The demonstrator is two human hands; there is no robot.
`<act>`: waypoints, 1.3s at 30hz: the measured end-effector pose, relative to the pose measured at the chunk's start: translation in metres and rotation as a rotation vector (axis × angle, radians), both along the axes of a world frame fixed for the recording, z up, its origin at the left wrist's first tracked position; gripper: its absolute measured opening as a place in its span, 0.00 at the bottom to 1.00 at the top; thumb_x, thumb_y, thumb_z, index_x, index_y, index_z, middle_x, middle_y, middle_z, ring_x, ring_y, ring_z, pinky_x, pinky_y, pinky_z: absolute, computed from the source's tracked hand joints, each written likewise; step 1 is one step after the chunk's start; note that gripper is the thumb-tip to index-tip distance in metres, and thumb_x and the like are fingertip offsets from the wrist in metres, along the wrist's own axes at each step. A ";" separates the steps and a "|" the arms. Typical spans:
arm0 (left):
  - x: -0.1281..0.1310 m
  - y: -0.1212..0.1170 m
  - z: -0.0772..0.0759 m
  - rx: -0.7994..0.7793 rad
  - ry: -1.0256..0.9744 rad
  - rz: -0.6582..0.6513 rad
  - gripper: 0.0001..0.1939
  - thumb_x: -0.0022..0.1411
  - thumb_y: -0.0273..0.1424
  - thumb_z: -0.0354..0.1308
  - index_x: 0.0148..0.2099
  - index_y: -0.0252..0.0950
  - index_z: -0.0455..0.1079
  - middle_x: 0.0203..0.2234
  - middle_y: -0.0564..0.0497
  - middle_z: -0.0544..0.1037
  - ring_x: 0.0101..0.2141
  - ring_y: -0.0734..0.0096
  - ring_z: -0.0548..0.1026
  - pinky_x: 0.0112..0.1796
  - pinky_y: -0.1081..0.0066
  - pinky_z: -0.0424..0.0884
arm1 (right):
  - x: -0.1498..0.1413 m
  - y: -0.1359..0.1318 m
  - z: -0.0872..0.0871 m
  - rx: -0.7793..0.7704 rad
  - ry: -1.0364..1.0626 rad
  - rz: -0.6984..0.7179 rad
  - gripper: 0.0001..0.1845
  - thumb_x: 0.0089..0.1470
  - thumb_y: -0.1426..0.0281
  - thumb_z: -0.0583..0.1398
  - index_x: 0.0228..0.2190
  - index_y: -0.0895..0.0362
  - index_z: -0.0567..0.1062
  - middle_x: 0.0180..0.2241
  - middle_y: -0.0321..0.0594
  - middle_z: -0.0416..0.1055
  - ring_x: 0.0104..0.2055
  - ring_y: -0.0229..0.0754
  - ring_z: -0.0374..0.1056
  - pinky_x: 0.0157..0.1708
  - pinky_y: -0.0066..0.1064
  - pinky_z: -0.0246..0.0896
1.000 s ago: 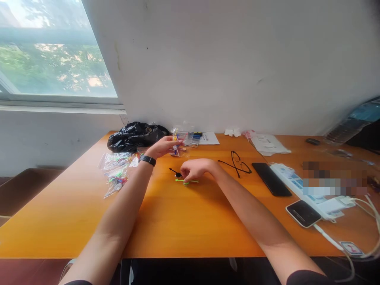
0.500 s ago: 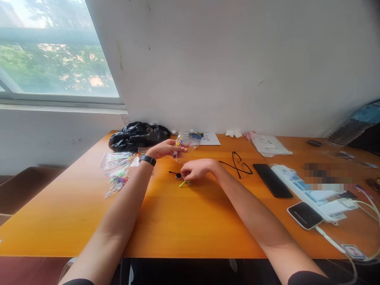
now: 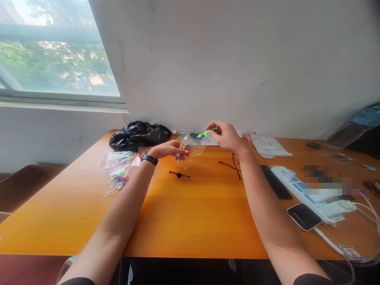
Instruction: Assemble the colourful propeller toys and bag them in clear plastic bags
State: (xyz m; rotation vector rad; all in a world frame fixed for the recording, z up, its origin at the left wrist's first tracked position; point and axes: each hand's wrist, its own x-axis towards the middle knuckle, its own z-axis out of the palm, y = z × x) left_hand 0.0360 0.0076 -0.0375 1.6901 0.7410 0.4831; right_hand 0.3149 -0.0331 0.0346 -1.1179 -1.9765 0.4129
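My right hand [image 3: 225, 134] is raised toward the back of the table, its fingers pinching a bright green plastic arrow-shaped piece [image 3: 204, 134]. My left hand [image 3: 168, 149], below a black wristband, is closed around several small coloured plastic arrow-shaped pieces [image 3: 184, 147], among them yellow, blue and white ones. A clear plastic bag [image 3: 198, 150] shows right behind these pieces; whether the left fingers grip it too, I cannot tell. On the wood in front of my hands lies a black arrow-shaped piece [image 3: 179, 175] with a round middle, touched by neither hand.
Clear bags of coloured pieces [image 3: 118, 170] lie left of my left forearm, with a black plastic bag [image 3: 139, 135] behind. At right are eyeglasses [image 3: 236, 168] partly hidden by my arm, a black phone [image 3: 277, 184], a white power strip [image 3: 299, 194] and cables.
My right hand has lifted the green arrow-shaped piece off the table and carried it up and to the right. The whole black piece now shows. My left hand has shifted slightly, still holding its pieces.
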 end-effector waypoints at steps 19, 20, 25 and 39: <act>0.011 -0.008 0.010 0.055 0.060 -0.032 0.25 0.62 0.48 0.72 0.51 0.33 0.78 0.38 0.43 0.85 0.33 0.70 0.81 0.32 0.72 0.69 | -0.025 -0.018 0.007 0.199 -0.139 0.095 0.11 0.63 0.71 0.56 0.38 0.55 0.80 0.39 0.43 0.79 0.38 0.45 0.69 0.38 0.35 0.60; 0.011 -0.009 0.011 0.054 0.061 -0.031 0.25 0.62 0.48 0.72 0.51 0.33 0.78 0.38 0.43 0.85 0.33 0.70 0.81 0.32 0.72 0.69 | -0.025 -0.020 0.008 0.198 -0.160 0.108 0.12 0.64 0.71 0.55 0.38 0.55 0.80 0.40 0.44 0.79 0.39 0.46 0.69 0.39 0.35 0.61; 0.011 -0.011 0.014 0.063 0.065 -0.029 0.25 0.61 0.48 0.72 0.51 0.34 0.78 0.39 0.44 0.85 0.34 0.69 0.81 0.33 0.72 0.69 | -0.023 -0.020 0.005 0.115 -0.197 0.109 0.11 0.66 0.69 0.55 0.38 0.55 0.78 0.33 0.40 0.76 0.33 0.43 0.66 0.34 0.33 0.58; 0.012 -0.013 0.014 0.048 0.039 -0.029 0.27 0.59 0.47 0.74 0.52 0.33 0.78 0.37 0.44 0.84 0.35 0.67 0.81 0.32 0.73 0.69 | -0.019 -0.017 0.010 0.182 -0.118 0.077 0.12 0.63 0.64 0.61 0.35 0.54 0.84 0.39 0.44 0.79 0.33 0.42 0.67 0.35 0.36 0.61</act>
